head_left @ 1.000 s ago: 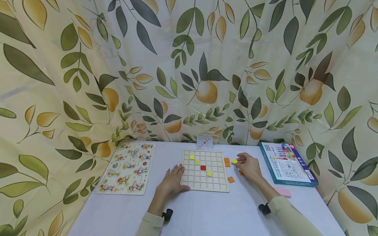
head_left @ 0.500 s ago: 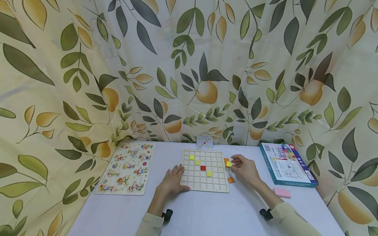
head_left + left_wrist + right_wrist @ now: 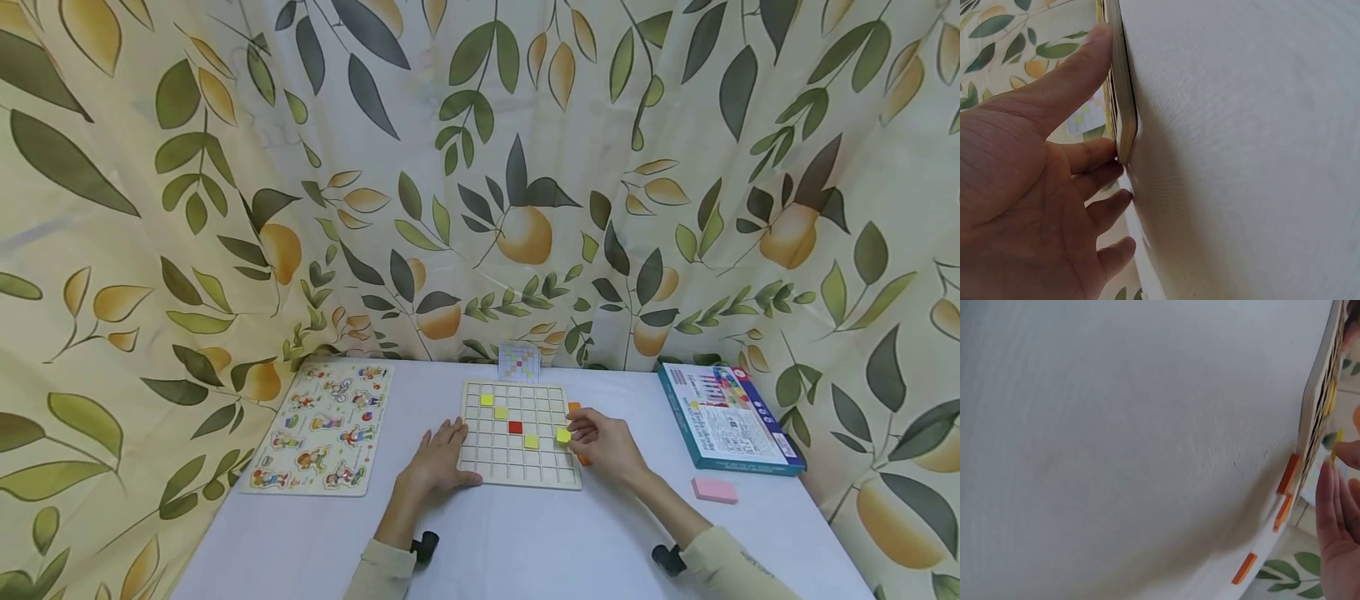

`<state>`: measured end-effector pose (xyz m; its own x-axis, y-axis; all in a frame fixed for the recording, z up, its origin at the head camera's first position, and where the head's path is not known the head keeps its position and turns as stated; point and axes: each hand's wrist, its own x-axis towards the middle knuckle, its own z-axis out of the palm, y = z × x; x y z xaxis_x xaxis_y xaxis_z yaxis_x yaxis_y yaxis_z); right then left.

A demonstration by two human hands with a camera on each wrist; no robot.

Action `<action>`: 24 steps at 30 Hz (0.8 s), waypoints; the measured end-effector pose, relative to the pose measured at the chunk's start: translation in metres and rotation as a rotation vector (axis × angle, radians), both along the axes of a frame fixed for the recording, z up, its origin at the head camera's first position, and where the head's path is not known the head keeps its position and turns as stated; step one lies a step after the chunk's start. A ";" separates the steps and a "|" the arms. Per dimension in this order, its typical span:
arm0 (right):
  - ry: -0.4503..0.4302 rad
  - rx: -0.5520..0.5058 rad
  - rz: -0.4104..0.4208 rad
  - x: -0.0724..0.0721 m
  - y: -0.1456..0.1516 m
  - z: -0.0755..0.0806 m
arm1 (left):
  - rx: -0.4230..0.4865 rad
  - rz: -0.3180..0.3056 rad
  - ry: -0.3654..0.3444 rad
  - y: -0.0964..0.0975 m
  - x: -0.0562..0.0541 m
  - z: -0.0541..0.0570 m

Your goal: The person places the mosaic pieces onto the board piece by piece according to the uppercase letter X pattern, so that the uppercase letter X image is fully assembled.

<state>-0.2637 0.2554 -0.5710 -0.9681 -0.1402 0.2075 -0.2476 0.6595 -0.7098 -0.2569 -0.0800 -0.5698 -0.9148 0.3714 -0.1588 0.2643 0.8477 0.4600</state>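
Note:
A wooden grid board [image 3: 495, 467] lies mid-table, with a red tile [image 3: 515, 427] and several yellow tiles [image 3: 487, 400] set in its squares along a diagonal. My right hand [image 3: 611, 446] pinches another yellow tile [image 3: 563, 436] between thumb and fingertips, over the board's right edge; the right wrist view shows this tile [image 3: 1337, 445] edge-on. My left hand [image 3: 438, 462] rests at the board's left edge, fingers fairly straight. In the left wrist view its thumb and fingertips touch the board's side [image 3: 1124, 94]. Orange tiles [image 3: 1288, 475] lie beside the board, partly hidden by my right hand in the head view.
A small pattern card [image 3: 519, 364] stands behind the board. To the left lies a picture board [image 3: 322, 433] with cartoon figures. A flat teal-edged box [image 3: 731, 417] is at the right, with a pink block [image 3: 715, 490] in front of it. A patterned curtain hangs behind the table.
My right hand has carried the yellow tile leftward and nearer, from beside the orange tiles to over the board's right edge. My left hand has stayed in place.

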 end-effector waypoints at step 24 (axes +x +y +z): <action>-0.105 0.063 0.132 0.010 -0.022 -0.007 | -0.025 -0.012 0.015 0.000 -0.001 0.001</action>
